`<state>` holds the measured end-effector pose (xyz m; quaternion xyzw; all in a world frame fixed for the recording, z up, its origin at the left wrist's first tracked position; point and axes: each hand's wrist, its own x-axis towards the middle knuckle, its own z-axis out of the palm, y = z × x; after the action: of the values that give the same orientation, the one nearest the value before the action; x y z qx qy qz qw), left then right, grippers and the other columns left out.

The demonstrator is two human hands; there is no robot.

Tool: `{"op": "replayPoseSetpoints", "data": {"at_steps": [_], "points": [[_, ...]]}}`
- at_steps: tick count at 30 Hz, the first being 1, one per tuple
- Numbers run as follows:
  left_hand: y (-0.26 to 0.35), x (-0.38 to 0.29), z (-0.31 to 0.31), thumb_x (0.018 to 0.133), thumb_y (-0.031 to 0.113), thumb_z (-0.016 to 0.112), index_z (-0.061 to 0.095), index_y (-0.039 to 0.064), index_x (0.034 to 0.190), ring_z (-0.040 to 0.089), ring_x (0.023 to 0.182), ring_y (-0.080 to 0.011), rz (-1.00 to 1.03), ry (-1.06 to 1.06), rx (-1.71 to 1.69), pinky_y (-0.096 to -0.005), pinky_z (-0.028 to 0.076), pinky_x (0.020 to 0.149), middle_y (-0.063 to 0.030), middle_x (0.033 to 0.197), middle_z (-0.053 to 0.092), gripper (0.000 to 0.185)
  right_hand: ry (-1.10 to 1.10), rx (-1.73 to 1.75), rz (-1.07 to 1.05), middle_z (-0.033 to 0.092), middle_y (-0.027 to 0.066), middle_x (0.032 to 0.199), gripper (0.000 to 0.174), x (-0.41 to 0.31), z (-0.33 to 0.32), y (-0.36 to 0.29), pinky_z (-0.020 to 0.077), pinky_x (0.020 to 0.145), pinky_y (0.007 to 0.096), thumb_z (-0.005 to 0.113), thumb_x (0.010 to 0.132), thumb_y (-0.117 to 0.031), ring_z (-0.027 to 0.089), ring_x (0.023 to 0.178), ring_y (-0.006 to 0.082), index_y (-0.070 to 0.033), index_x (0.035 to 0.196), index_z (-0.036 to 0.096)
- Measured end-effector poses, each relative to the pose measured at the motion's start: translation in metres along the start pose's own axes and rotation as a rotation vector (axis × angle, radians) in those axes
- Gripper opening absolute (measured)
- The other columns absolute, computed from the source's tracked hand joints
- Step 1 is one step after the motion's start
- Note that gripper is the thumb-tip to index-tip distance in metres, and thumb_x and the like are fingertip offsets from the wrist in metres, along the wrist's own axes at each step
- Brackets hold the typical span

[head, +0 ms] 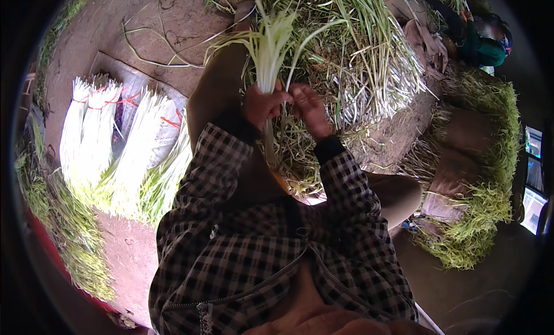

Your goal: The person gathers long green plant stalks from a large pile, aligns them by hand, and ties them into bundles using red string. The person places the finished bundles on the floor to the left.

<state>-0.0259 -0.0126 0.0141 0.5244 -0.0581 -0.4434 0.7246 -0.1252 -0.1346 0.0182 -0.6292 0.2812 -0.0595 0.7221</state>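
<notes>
My left hand (263,105) grips a small bunch of pale, blanched leafy stalks (269,54) in front of my knees. Their yellow-green leaf tips fan out away from me, and the lower ends hang below the fist. Close beside it, my right hand (309,108) has its fingertips on a single stalk (297,54), which stands apart from the bunch and bends over to the right at its tip. Both hands nearly touch. Beneath and beyond them spreads a heap of loose green and dried stalks (363,62).
On the left, bundles of white stalks (93,131) with red ties (169,122) lie on a plastic sheet (166,86). More leafy stalks (73,244) line the far left. To the right, a leafy pile (497,196) surrounds brown cloth (454,175). Another person (480,47) sits at upper right.
</notes>
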Motion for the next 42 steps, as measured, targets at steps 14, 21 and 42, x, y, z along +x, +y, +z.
{"op": "replayPoseSetpoints", "data": {"at_steps": [14,21,42], "points": [[-0.005,0.013,-0.023,0.084,0.014,0.063,0.058,0.002,0.091,0.041,0.039,-0.0064,-0.05,0.074,-0.224,-0.0203,0.028,0.034,-0.0061,0.064,0.057,0.015,-0.245,-0.749,-0.572,0.051,0.0026,0.064,0.018,-0.046,-0.016,0.051,0.042,0.05,0.0283,0.052,0.091,-0.019,0.049,0.055,0.0103,-0.002,0.09,0.057],[0.005,0.017,-0.038,0.086,0.018,0.06,0.058,0.0,0.093,0.039,0.04,-0.0067,0.091,0.109,-0.19,-0.0214,0.028,0.035,-0.0039,0.064,0.055,0.019,-0.571,-0.956,-0.116,0.057,0.0105,0.069,0.017,-0.111,-0.046,0.094,0.0473,0.058,0.0373,0.05,0.085,-0.019,0.059,0.066,0.029,-0.004,0.089,0.058],[-0.003,0.016,-0.035,0.088,0.024,0.059,0.057,0.003,0.096,0.041,0.04,-0.0098,0.031,0.082,-0.233,-0.0233,0.033,0.036,-0.0036,0.069,0.054,0.022,0.691,-1.589,-0.607,0.059,0.0108,0.075,0.008,0.035,-0.142,-0.025,0.0422,0.034,0.0325,0.055,0.084,-0.017,0.053,0.043,0.0196,-0.01,0.088,0.053]]}}
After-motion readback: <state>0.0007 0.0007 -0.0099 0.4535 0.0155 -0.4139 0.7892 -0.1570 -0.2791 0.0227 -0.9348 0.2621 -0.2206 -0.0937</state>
